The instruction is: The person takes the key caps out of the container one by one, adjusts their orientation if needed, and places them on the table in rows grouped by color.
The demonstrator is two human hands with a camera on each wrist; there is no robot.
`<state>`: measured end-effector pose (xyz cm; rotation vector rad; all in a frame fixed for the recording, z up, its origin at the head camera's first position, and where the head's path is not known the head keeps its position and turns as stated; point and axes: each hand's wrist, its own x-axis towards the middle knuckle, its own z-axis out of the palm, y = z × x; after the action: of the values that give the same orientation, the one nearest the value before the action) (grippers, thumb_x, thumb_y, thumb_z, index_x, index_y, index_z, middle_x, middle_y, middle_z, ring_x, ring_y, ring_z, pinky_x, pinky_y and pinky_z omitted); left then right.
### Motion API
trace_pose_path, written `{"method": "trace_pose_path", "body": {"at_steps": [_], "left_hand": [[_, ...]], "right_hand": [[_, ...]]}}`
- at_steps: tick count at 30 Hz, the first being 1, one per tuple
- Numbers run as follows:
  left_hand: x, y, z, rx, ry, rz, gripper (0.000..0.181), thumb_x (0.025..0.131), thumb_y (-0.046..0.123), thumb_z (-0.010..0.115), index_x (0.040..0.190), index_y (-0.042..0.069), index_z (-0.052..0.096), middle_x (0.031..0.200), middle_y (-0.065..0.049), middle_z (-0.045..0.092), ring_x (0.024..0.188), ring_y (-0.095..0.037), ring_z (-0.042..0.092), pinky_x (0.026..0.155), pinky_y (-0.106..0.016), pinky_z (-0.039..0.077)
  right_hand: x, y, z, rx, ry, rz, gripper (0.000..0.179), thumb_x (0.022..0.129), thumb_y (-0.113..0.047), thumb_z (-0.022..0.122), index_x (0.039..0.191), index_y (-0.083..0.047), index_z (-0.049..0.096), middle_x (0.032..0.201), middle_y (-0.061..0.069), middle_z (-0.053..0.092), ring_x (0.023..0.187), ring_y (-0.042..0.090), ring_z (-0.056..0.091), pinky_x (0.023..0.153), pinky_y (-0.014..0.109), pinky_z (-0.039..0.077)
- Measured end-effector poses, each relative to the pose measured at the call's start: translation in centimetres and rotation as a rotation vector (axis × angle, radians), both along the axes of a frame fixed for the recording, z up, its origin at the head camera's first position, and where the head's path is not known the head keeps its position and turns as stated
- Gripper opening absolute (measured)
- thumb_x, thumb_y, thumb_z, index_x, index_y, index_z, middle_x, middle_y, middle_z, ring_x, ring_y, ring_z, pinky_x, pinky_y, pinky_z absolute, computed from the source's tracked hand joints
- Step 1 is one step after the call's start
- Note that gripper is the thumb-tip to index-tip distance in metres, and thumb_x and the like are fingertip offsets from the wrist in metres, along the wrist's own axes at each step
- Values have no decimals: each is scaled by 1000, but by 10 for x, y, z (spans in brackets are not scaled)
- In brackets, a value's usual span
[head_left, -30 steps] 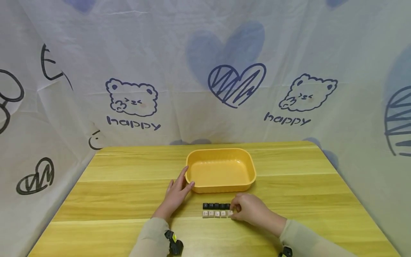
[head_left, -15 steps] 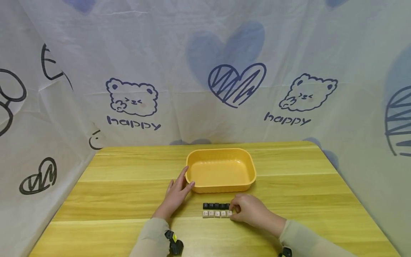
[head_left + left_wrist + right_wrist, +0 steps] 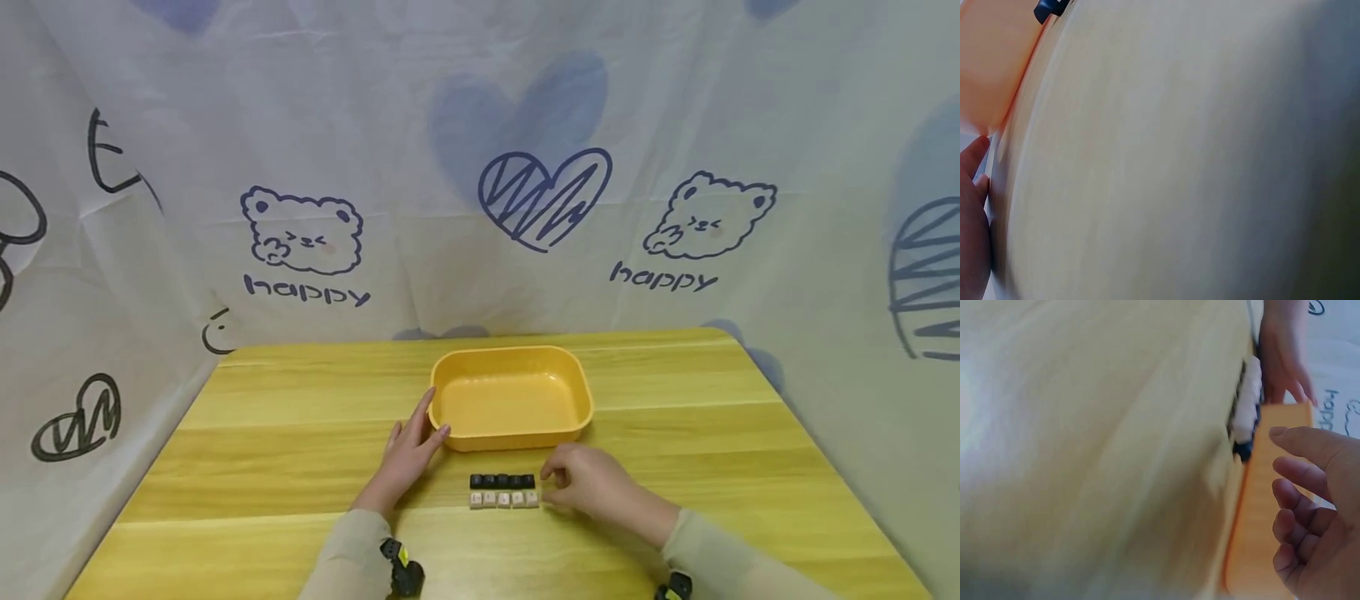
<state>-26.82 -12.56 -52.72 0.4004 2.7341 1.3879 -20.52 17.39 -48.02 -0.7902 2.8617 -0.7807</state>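
Observation:
Two short rows of keycaps lie in front of a yellow plastic basin (image 3: 517, 442): black keycaps (image 3: 502, 481) behind, white keycaps (image 3: 504, 500) nearer the person. My left hand (image 3: 405, 457) rests against the basin's front-left corner, thumb at the front rim and fingers along the left side. Just right of the rows is my right hand (image 3: 596, 482), thumb and fingers parted and loosely bent. In the right wrist view nothing sits between the fingers of the right hand (image 3: 1325, 506), and the white keycaps (image 3: 1247, 403) lie beyond the thumb.
The basin holds nothing and stands mid-table towards the back. A wood-grain table (image 3: 285, 467) carries everything. Behind it hangs a white cloth (image 3: 420, 283) printed with hearts and bears. Each wrist wears a black camera strap (image 3: 403, 571).
My right hand has drawn slightly right from the white row's end, letting go of the last white keycap; both rows' right ends now show. The left hand stays at the basin.

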Motion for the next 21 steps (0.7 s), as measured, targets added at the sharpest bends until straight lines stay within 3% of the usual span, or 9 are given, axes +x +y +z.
{"method": "trace_pose_path", "body": {"at_steps": [4, 9, 16, 21], "left_hand": [[-2, -3, -1, 6, -8, -6, 72, 101, 44, 50, 158, 23, 13, 153, -18, 34, 138, -33, 35, 114, -55, -2], [-5, -9, -3, 19, -14, -10, 73, 101, 43, 51, 159, 21, 12, 153, -19, 33, 137, -35, 37, 115, -55, -3], [-10, -15, -9, 118, -91, -7, 76, 102, 36, 51, 159, 18, 2, 149, -24, 38, 140, -35, 31, 114, -53, -8], [-13, -22, -7, 192, -118, -23, 69, 103, 32, 50, 159, 21, 11, 159, -18, 19, 143, -39, 22, 114, -57, 7]], "right_hand": [[-4, 11, 11, 7, 20, -35, 19, 81, -22, 81, 94, -11, 74, 76, -10, 55, 66, 5, 48, 58, 26, 43], [-15, 31, 27, 37, 105, -79, 20, 83, -25, 79, 97, -11, 75, 81, -8, 58, 70, 8, 53, 60, 26, 44], [-26, 59, 42, 41, 250, -150, 22, 82, -26, 80, 97, -11, 74, 90, -4, 63, 85, 20, 62, 76, 39, 52], [-30, 73, 44, 56, 310, -170, 34, 83, -27, 79, 108, -7, 72, 105, 6, 65, 100, 30, 60, 90, 51, 47]]}}
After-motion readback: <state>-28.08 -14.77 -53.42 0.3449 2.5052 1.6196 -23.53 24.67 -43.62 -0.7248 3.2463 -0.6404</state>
